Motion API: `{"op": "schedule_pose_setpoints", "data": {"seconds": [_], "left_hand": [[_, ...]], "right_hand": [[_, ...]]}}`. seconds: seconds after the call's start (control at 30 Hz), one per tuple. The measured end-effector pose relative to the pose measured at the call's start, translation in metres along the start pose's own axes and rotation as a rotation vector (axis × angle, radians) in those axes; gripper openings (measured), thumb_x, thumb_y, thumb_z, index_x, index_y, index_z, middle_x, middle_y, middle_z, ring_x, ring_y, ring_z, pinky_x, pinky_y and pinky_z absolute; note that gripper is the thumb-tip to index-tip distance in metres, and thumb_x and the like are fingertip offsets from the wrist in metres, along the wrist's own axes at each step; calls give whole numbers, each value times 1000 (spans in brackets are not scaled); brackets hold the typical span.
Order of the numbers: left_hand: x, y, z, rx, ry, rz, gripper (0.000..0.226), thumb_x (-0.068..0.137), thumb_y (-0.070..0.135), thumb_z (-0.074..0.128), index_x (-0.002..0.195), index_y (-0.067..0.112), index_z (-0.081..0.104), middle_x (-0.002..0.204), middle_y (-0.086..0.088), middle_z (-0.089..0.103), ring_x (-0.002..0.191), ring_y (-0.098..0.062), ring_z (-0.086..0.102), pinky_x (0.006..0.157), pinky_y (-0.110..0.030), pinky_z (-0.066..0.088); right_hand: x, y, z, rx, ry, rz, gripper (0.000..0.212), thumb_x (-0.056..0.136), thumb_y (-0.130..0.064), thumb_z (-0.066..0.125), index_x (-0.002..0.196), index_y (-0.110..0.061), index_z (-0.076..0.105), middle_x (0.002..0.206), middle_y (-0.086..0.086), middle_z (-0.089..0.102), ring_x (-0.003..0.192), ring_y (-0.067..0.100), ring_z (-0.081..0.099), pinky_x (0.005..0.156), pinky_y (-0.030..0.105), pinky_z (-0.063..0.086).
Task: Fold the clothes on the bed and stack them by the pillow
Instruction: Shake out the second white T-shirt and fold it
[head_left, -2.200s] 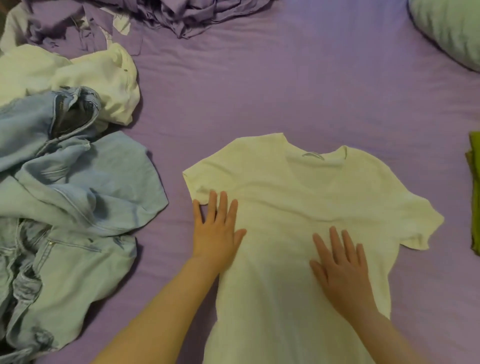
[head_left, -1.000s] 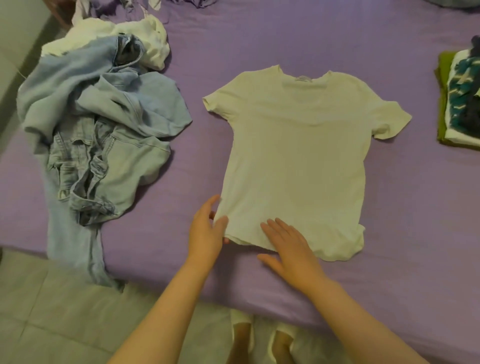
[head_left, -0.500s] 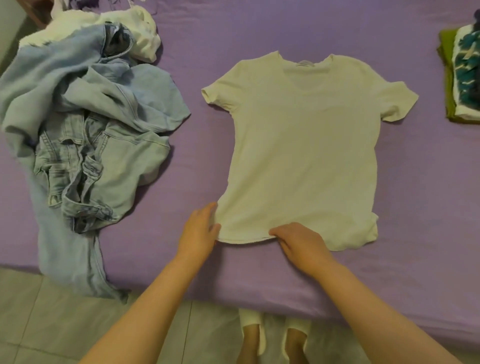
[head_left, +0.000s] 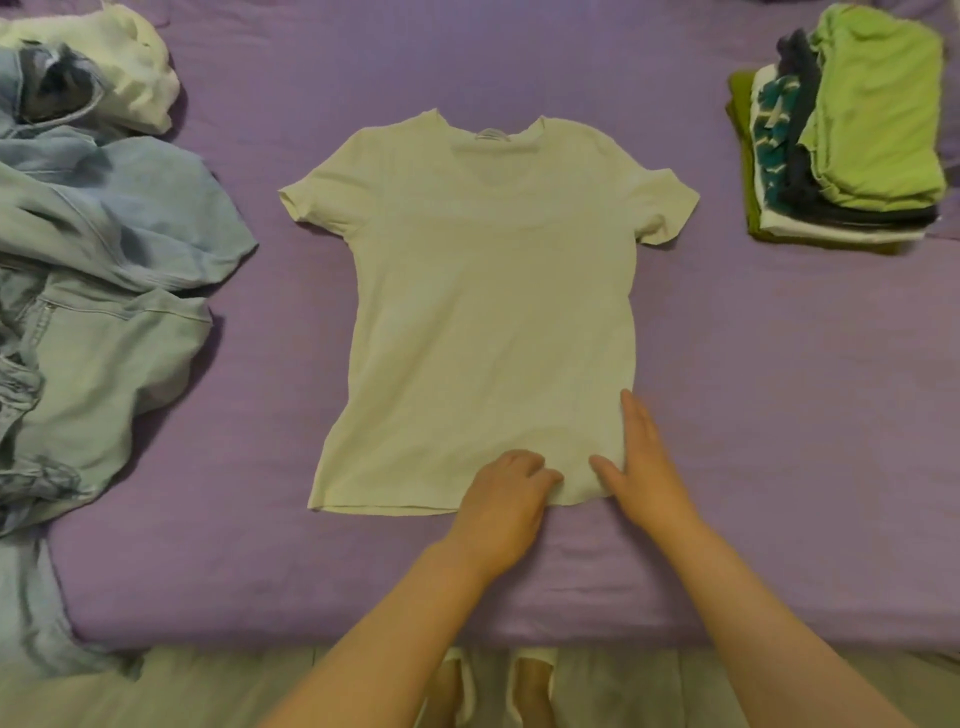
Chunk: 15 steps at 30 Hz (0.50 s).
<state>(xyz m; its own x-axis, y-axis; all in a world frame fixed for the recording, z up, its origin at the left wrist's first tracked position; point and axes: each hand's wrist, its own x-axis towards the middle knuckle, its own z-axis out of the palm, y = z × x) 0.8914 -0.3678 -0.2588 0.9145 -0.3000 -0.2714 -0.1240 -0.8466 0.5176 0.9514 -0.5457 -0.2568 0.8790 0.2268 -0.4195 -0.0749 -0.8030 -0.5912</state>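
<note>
While the pale cream short-sleeved cotton T-shirt (head_left: 488, 312) lies spread flat, neck away from us, in the middle of the purple-sheeted bed (head_left: 779, 415), we are at its hem. Our left hand (head_left: 506, 499) sits on the bottom edge right of centre, fingers curled; it looks to be pinching the hem, though the fingertips are tucked under and we cannot be sure. Our right hand (head_left: 641, 462) is released, fingers straight and flat, pressing along the shirt's lower right side seam.

Step in hand, by our reading: smoothing and squaring the shirt before the first fold. No fold is made yet; both sleeves lie out.

Crumpled light-blue denim garments (head_left: 104, 291) and a rumpled white cloth (head_left: 130, 67) wait unfolded at the left. A stack of folded clothes (head_left: 841, 145), lime green on top with dark, teal-patterned, white and olive layers below, sits at the far right, well apart from the shirt. The pillow is not in view.

Next move likely calls for taking one side with its sleeve and laying it inward over the body, keeping the thin fabric taut so the hem does not bunch, then the other side, then folding in half and carrying it to the stack.
</note>
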Motion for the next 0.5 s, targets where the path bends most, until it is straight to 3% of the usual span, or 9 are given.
{"op": "schedule_pose_setpoints", "data": {"seconds": [0.13, 0.27, 0.4, 0.47, 0.5], "left_hand": [[-2, -6, 1, -42, -46, -84, 40, 95, 13, 42, 134, 17, 52, 138, -7, 47, 128, -24, 39, 100, -33, 36], [-2, -2, -3, -130, -26, -139, 35, 100, 23, 43, 134, 20, 53, 133, -3, 52, 118, -24, 47, 96, -34, 39], [-2, 7, -1, -33, -17, -117, 53, 94, 45, 52, 141, 23, 43, 137, -1, 47, 122, -23, 43, 99, -33, 36], [-2, 12, 4, 56, -77, -103, 64, 90, 48, 55, 146, 25, 34, 143, -2, 39, 127, -23, 37, 102, -32, 32], [-1, 13, 7, 89, -98, -102, 67, 89, 46, 56, 147, 25, 29, 146, -2, 35, 129, -23, 34, 103, -32, 30]], "right_hand": [[0, 1, -3, 131, 9, 20, 76, 91, -15, 60, 151, -24, 14, 151, -14, 24, 131, 7, 34, 89, -2, 19], [-10, -4, -14, 485, 47, 85, 63, 89, -20, 65, 142, -33, 34, 138, -24, 33, 125, -5, 32, 82, -12, 23], [-26, -3, -22, 682, 120, 164, 52, 89, -21, 64, 133, -39, 43, 133, -22, 44, 119, -1, 46, 81, 0, 40], [-30, -2, -20, 744, 170, 247, 47, 92, -15, 61, 133, -34, 47, 127, -8, 54, 94, 11, 64, 64, 19, 54], [-31, -2, -19, 755, 186, 285, 47, 93, -12, 59, 134, -31, 48, 125, -1, 56, 79, 13, 65, 53, 21, 53]]}}
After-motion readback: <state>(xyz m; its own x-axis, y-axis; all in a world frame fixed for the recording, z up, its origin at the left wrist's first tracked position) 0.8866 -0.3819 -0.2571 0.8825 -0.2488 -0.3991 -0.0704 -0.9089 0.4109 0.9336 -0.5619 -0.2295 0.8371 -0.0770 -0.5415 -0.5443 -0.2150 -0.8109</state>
